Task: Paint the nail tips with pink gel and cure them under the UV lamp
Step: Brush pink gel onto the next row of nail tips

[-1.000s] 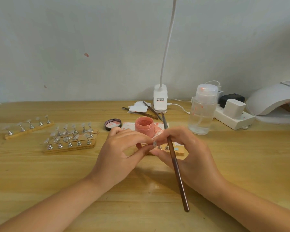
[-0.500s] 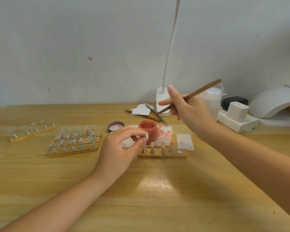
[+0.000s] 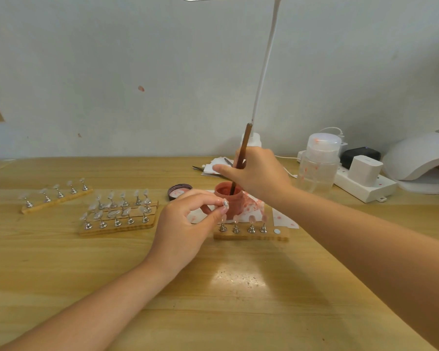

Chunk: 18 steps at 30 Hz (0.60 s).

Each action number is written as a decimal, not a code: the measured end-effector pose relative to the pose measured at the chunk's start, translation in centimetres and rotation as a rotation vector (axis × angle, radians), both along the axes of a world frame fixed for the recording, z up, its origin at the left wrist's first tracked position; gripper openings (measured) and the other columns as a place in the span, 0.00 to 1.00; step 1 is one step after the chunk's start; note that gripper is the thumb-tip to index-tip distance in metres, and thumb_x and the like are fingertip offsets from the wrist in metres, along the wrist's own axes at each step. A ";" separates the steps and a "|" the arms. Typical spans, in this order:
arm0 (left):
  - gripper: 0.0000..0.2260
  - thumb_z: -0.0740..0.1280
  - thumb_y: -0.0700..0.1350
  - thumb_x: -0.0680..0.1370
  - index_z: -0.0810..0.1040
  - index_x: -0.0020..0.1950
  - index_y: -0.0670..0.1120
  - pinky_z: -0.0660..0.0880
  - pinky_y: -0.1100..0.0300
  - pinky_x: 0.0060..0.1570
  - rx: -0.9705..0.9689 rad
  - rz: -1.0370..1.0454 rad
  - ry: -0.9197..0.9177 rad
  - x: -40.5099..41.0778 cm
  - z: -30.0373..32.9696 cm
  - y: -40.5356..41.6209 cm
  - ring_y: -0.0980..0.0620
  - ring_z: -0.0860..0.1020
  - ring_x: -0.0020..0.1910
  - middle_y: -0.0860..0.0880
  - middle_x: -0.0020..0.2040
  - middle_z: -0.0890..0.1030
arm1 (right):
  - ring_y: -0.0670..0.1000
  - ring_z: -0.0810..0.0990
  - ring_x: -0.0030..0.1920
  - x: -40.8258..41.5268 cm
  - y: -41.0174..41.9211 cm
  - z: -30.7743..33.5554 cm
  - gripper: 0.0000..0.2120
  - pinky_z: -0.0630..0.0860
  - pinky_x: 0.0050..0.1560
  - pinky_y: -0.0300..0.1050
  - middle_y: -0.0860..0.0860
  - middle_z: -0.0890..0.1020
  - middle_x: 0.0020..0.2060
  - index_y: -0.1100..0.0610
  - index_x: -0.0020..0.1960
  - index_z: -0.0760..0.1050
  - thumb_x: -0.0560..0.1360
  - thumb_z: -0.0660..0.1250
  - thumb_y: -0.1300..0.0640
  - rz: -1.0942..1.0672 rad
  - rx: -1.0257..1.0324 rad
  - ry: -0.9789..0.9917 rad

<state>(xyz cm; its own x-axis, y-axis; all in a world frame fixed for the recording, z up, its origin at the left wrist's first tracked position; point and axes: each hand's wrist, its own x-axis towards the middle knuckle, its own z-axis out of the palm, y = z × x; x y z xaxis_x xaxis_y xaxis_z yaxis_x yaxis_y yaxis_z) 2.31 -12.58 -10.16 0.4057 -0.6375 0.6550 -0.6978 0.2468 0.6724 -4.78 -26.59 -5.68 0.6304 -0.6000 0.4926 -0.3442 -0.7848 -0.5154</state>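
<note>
My right hand (image 3: 257, 173) grips a brown brush (image 3: 241, 153) held nearly upright, its tip down inside the open pink gel jar (image 3: 230, 198). Between finger and thumb, my left hand (image 3: 188, 229) pinches a small metal stand with a clear nail tip (image 3: 225, 204), just left of the jar. In front of the jar lies a wooden strip (image 3: 251, 235) carrying several metal stands with pinkish nail tips; one spot at its right end shows only a bare disc. The white UV lamp (image 3: 418, 158) sits at the far right.
Two wooden strips with clear nail tips (image 3: 117, 214) and another strip (image 3: 56, 195) lie to the left. The jar lid (image 3: 179, 191), stained paper, a clear pump bottle (image 3: 318, 163), a white power strip (image 3: 365, 183) and a desk lamp stem (image 3: 264, 64) stand behind.
My right hand swung the brush from a raised slant down to upright and dipped its tip into the jar. My left hand keeps holding the nail tip stand lifted off the strip.
</note>
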 end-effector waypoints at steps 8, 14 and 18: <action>0.15 0.72 0.35 0.69 0.78 0.40 0.56 0.68 0.75 0.48 -0.008 0.003 -0.029 0.0 0.0 0.0 0.65 0.77 0.45 0.58 0.40 0.80 | 0.54 0.75 0.29 -0.7 -0.7 0.7 0.22 0.70 0.33 0.44 0.57 0.75 0.25 0.65 0.32 0.73 0.72 0.69 0.47 -0.018 0.082 -0.246; 0.15 0.72 0.33 0.68 0.79 0.40 0.55 0.69 0.75 0.48 -0.010 -0.010 -0.032 -0.1 0.0 0.0 0.65 0.77 0.45 0.59 0.40 0.80 | 0.42 0.73 0.22 -1.4 -1.9 0.7 0.23 0.70 0.32 0.41 0.51 0.76 0.22 0.59 0.28 0.69 0.72 0.68 0.45 -0.161 0.222 -0.362; 0.15 0.72 0.33 0.69 0.80 0.39 0.55 0.69 0.76 0.46 0.011 -0.020 -0.014 -0.2 0.1 0.0 0.66 0.78 0.44 0.61 0.39 0.81 | 0.42 0.74 0.22 -1.5 -1.9 0.3 0.22 0.73 0.36 0.44 0.49 0.75 0.21 0.58 0.27 0.69 0.72 0.67 0.44 -0.181 0.246 -0.372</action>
